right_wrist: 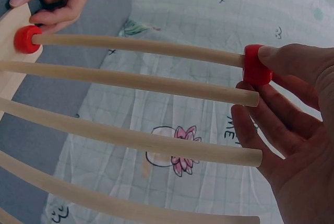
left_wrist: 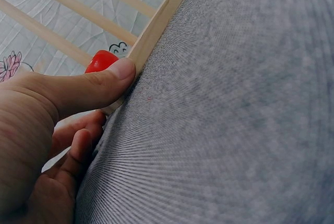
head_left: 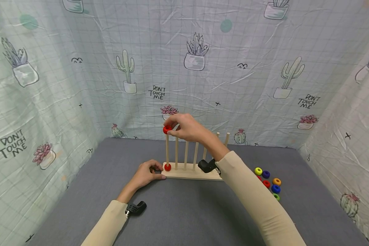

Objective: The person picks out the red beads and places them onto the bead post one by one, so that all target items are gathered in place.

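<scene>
My right hand point(head_left: 187, 128) pinches a red ring bead point(head_left: 166, 130) between thumb and fingers at the top of the leftmost peg. In the right wrist view, the peg's tip meets this red bead point(right_wrist: 258, 65). A second red bead point(head_left: 167, 167) sits at the foot of the same peg, on the wooden base point(head_left: 187, 175) of the peg stand. My left hand point(head_left: 145, 175) holds the base's left end, its thumb point(left_wrist: 117, 72) against the front edge and its other fingers round the end. The right forearm hides part of the stand's right side.
To the right of the stand lie several loose beads, among them a yellow one point(head_left: 258, 171), an orange one point(head_left: 276, 181), a blue one point(head_left: 275, 189) and a green one point(head_left: 276, 197). Patterned cloth point(head_left: 203, 85) hangs behind and beside the grey table point(head_left: 184, 212).
</scene>
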Available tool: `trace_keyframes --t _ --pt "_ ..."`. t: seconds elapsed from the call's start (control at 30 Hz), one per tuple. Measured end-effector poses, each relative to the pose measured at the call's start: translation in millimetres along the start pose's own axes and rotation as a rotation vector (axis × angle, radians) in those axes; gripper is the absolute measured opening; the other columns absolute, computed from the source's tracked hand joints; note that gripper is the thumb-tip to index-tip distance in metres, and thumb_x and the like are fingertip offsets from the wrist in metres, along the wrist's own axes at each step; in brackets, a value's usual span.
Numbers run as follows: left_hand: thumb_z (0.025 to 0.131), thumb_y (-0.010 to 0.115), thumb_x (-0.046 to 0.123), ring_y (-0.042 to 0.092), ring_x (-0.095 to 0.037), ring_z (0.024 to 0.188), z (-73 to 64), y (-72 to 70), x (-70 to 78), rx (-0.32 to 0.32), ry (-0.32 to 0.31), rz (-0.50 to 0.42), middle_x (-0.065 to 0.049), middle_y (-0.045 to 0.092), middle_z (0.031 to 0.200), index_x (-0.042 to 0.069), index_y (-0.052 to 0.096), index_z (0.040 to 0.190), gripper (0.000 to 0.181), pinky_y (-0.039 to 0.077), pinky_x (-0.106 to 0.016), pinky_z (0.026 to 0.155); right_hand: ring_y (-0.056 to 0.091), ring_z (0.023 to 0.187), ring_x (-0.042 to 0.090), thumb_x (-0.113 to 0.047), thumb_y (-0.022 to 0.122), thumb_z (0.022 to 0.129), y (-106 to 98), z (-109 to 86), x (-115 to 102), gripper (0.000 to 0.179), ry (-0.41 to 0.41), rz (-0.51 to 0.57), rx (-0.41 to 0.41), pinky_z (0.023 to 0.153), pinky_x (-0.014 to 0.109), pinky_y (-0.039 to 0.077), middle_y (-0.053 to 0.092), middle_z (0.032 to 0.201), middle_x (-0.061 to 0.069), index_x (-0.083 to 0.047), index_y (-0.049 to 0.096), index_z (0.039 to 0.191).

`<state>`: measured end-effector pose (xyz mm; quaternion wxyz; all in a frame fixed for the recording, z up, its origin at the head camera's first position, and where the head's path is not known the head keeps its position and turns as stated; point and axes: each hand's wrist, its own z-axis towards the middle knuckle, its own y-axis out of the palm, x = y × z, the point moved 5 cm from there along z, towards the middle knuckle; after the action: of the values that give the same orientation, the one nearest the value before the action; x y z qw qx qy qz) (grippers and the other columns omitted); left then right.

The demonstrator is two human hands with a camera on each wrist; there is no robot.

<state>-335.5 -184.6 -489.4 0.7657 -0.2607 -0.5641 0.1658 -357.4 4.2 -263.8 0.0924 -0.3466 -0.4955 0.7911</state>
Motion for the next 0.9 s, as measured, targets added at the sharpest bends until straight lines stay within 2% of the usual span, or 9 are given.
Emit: trace_keyframes --t 0.4,0.63,0.9 --pt "0.073 0.095 0.024 0.059 -0.012 0.080 1.0 1.5 -1.7 -0.003 -0.002 0.001 -0.002 0.070 0.096 0.017 0.075 0.095 0.031 0.048 -0.023 0.071 0.070 0.104 0.019 -0.011 0.071 0.097 0.8 0.1 -0.3 0.028 -0.014 -0.011 -0.001 0.086 0.025 0.059 0.073 0.115 0.010 -0.006 0.070 0.125" --pt "0.072 0.095 0.024 0.058 -0.010 0.078 0.9 1.0 -2.9 0.005 0.011 0.000 -0.002 0.070 0.095 0.017 0.075 0.094 0.031 0.048 -0.022 0.069 0.069 0.107 0.021 -0.008 0.067 0.099 0.4 -0.9 -2.3 0.028 -0.015 -0.026 -0.014 0.089 0.027 0.058 0.072 0.122 0.013 -0.005 0.069 0.127" --pt "0.073 0.095 0.025 0.058 -0.010 0.078 1.2 0.0 -3.8 0.005 0.014 0.007 -0.002 0.070 0.095 0.018 0.075 0.094 0.030 0.048 -0.022 0.069 0.070 0.106 0.020 -0.011 0.069 0.099 -2.4 -1.9 -4.1 0.027 -0.036 -0.046 0.014 0.089 0.028 0.058 0.072 0.120 0.009 -0.006 0.070 0.125"
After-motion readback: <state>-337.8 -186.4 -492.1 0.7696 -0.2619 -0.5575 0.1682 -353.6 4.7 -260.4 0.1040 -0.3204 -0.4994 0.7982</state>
